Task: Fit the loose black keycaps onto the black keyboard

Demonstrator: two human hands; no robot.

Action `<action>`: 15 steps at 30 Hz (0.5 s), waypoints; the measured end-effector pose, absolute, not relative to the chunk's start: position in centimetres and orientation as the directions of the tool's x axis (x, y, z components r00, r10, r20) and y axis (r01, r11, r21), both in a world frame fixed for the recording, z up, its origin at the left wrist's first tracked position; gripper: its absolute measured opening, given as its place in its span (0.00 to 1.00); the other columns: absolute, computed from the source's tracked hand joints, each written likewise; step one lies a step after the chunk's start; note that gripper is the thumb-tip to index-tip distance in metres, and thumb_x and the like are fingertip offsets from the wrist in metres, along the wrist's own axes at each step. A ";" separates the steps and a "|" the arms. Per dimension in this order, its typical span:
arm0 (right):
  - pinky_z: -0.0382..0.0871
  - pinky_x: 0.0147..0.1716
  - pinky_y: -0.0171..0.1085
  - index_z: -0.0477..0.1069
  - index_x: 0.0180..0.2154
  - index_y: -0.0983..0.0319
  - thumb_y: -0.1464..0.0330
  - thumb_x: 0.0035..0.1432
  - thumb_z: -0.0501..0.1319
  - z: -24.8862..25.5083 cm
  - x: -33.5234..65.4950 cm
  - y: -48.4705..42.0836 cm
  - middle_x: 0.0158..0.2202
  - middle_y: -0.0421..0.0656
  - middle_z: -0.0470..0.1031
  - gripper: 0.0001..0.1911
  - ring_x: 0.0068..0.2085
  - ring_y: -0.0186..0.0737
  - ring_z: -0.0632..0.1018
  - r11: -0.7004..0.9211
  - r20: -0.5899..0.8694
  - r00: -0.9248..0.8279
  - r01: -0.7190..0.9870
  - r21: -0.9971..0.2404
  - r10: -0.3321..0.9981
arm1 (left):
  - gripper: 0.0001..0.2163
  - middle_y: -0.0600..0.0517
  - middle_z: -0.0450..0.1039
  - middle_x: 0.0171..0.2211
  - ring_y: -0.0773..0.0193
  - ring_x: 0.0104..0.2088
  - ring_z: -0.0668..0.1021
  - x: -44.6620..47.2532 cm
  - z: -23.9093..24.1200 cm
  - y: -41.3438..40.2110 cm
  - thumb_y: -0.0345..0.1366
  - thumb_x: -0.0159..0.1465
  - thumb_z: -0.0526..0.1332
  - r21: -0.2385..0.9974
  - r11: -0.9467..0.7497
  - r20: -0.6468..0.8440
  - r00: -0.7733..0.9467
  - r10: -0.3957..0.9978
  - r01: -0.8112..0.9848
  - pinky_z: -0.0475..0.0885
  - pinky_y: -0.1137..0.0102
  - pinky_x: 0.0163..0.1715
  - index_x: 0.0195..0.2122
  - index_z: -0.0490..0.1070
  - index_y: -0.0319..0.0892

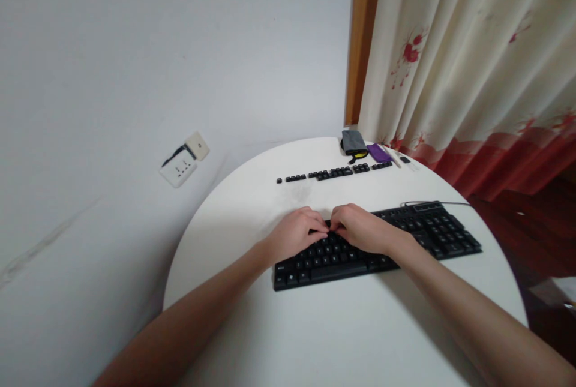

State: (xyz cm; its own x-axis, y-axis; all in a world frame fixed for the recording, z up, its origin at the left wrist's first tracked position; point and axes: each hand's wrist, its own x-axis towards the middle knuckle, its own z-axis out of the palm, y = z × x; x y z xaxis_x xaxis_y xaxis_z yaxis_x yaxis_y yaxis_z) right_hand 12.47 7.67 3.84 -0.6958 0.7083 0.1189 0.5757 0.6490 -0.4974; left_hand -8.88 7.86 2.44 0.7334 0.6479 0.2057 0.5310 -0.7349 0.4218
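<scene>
A black computer keyboard [342, 270] lies slightly askew on a white round table [288, 327]. Over its upper middle, my left hand [299, 232] and my right hand [363, 228] meet, their fingertips nearly touching. Both are closed in a pinch at the keys; whatever sits between the fingertips is too small and too covered to make out. My hands hide part of the upper rows. Behind the keyboard, loose black keycaps [333, 174] stand in a broken line of several groups, with a single keycap [279, 180] at the left end.
Toward the back edge are a grey pouch [354, 142], a purple cloth [378, 153], a thin pale stick [393, 158] and a small black item [404, 159]. The keyboard's cable [443, 202] runs off to the right. A wall with a socket [179, 170] borders the left, a curtain [454, 75] the right.
</scene>
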 end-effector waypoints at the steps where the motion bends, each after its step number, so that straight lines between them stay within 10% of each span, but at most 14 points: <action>1: 0.66 0.37 0.34 0.79 0.31 0.63 0.80 0.54 0.58 3.8 12.5 7.7 0.33 0.47 0.80 0.12 0.35 0.40 0.78 0.638 0.124 -0.689 0.568 -0.519 0.714 | 0.07 0.52 0.79 0.39 0.60 0.41 0.76 -8.9 2.5 7.8 0.37 0.67 0.61 0.421 -0.733 0.204 0.731 0.651 0.535 0.70 0.65 0.45 0.38 0.80 0.47; 8: 0.66 0.32 0.32 0.76 0.37 0.64 0.80 0.50 0.62 2.8 12.4 8.5 0.29 0.41 0.79 0.12 0.31 0.36 0.77 0.483 0.098 -0.598 0.528 -0.699 0.795 | 0.06 0.52 0.79 0.41 0.61 0.42 0.76 -8.9 2.4 7.9 0.34 0.65 0.63 0.429 -0.729 0.202 0.730 0.653 0.533 0.70 0.65 0.46 0.38 0.80 0.46; 15: 0.64 0.32 0.33 0.79 0.30 0.63 0.75 0.53 0.63 2.9 12.4 8.4 0.28 0.43 0.79 0.06 0.30 0.38 0.76 0.510 0.087 -0.580 0.624 -0.592 0.810 | 0.08 0.51 0.78 0.41 0.60 0.42 0.76 -9.0 2.5 7.8 0.35 0.67 0.61 0.418 -0.738 0.193 0.742 0.642 0.530 0.69 0.65 0.46 0.41 0.80 0.46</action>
State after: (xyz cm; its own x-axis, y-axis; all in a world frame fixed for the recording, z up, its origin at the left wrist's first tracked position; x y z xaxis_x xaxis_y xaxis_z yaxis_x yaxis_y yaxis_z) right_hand 12.45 8.40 2.89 -0.5797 0.8101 0.0872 0.6240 0.5102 -0.5919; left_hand -8.97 7.81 2.50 0.7422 0.6418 0.1929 0.5298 -0.7382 0.4175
